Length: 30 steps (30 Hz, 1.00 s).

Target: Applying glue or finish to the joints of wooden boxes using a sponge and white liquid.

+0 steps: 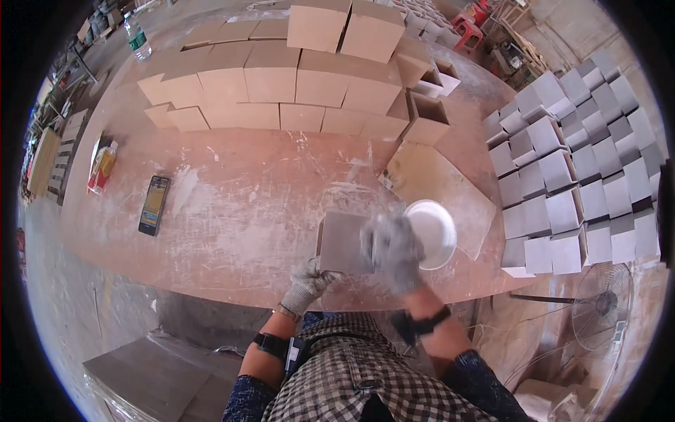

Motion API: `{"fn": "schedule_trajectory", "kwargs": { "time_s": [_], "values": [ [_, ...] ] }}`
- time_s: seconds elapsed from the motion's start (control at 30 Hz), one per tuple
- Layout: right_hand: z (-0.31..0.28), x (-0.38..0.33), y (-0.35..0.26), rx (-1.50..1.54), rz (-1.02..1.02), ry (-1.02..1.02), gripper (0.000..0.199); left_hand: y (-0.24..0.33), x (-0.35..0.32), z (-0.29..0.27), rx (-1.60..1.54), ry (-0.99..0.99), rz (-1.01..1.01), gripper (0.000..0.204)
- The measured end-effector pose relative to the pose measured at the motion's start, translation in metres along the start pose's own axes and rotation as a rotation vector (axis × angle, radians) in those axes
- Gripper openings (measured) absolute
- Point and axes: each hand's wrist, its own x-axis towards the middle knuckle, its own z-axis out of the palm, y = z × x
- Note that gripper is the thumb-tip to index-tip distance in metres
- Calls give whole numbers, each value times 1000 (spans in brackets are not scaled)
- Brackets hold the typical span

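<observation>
A grey square box (346,243) lies on the reddish table in front of me, its left side showing a narrow dark gap. My left hand (309,280), in a pale knitted glove, grips the box at its near left corner. Over the box's right side is my right hand (395,250), also gloved and smeared by motion. Whether it holds anything is too blurred to tell. Just right of that hand stands a round white bowl (437,235) with white contents, partly on a tan board (450,186).
Tan boxes (271,74) are stacked along the table's far side. Many grey boxes (562,169) stand in rows at the right. A phone (153,204), a red-and-white packet (103,167) and a water bottle (137,39) are on the left. A fan (603,304) stands below right.
</observation>
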Motion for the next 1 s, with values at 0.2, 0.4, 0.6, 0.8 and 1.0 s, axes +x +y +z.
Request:
{"fn": "schedule_trajectory", "kwargs": {
  "time_s": [0.2,0.4,0.6,0.8,1.0],
  "values": [
    [2,-25,8,145,-136,-171,12,26,-6,-1,466,15,244,15],
    [-7,-22,-6,44,-246,-179,8,30,-10,-2,316,42,198,10],
    [6,19,-24,-3,-380,-211,15,37,-13,-5,476,59,178,15],
    [-11,-18,-24,31,-475,-345,14,19,-9,1,436,88,220,18],
    [19,49,-27,15,-454,-5,24,-11,-2,0,-215,62,72,17]
  ]
}}
